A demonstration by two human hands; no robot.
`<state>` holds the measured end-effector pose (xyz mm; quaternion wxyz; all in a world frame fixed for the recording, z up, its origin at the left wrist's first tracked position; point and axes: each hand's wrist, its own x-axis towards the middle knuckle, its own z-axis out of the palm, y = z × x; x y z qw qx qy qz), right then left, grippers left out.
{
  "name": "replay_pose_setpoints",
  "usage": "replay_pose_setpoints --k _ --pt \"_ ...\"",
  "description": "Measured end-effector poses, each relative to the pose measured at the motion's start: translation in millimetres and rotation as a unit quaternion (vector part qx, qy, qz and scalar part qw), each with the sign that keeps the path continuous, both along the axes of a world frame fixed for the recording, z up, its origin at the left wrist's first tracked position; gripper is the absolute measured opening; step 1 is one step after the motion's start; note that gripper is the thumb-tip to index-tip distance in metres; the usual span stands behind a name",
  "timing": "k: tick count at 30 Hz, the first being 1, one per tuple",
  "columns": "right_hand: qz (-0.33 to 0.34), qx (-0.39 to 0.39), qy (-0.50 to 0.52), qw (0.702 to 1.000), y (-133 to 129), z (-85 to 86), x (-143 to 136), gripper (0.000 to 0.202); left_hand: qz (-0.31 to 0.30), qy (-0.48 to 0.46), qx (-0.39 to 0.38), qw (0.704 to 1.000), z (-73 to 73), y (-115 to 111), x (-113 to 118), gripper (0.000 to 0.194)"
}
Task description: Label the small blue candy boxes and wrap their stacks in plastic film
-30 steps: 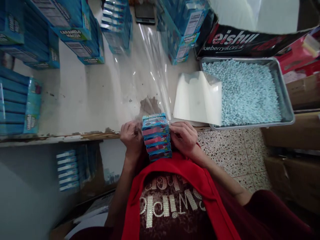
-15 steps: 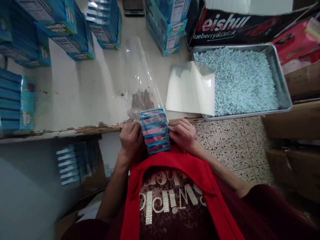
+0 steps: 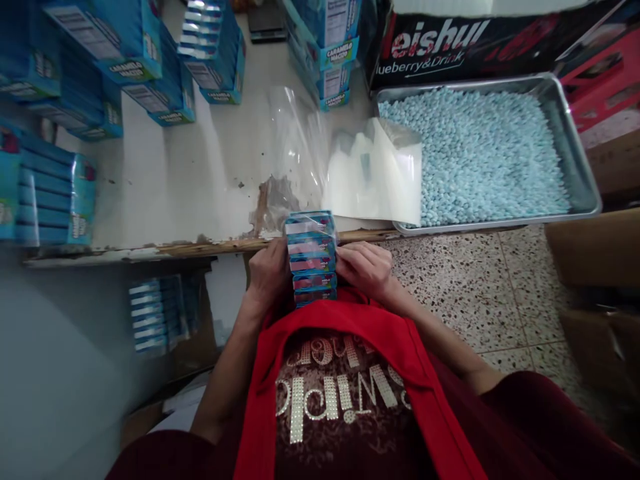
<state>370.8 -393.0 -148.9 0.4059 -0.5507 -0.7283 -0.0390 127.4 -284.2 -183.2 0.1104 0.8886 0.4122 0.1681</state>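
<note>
At the table's front edge, a row of small blue candy boxes [image 3: 311, 265] with pink panels stands upright against my red apron. A clear plastic bag [image 3: 300, 137] covers the far part of the row, and its loose length lies crumpled on the table beyond. My left hand [image 3: 269, 267] is closed at the row's left side, its fingertips partly hidden. On the right side, my right hand [image 3: 367, 265] pinches the bag's edge between thumb and fingers. Both hands are level with each other, close against the boxes.
A metal tray [image 3: 575, 127] of pale blue candies stands right, a white sheet [image 3: 373, 180] overlapping its near-left corner. Blue display boxes [image 3: 173, 100] are stacked at back and left. Behind the tray is a black carton [image 3: 435, 53]. A wrapped pack [image 3: 150, 313] lies below the table.
My view has shifted slightly, so the surroundings sit differently in the picture. The row of boxes looks straighter, and the bag's loose part more crumpled. Both hands stay closed beside the row.
</note>
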Motion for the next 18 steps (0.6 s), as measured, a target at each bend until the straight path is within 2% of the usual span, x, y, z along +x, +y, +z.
replay_pose_setpoints --k 3,6,12,15,18 --pt "0.026 -0.032 -0.013 0.999 -10.5 -6.0 -1.4 0.012 -0.018 0.027 -0.001 0.999 0.8 0.9 -6.3 0.030" --pt "0.040 -0.033 -0.029 0.998 -20.9 -11.0 -0.1 0.014 -0.042 0.046 0.006 0.998 0.0 1.3 -13.5 0.035" --pt "0.050 -0.006 -0.029 0.998 -41.7 -11.5 10.7 0.017 -0.168 0.051 0.021 0.984 -0.4 -7.5 -26.6 0.036" --pt "0.062 -0.004 -0.038 0.997 -53.6 -10.7 12.6 0.013 -0.216 0.042 0.033 0.975 -4.9 -17.2 -33.1 0.038" --pt "0.076 -0.030 -0.039 0.996 -65.6 -9.0 13.9 0.011 -0.228 0.053 0.030 0.972 -14.6 -31.5 -44.6 0.038"
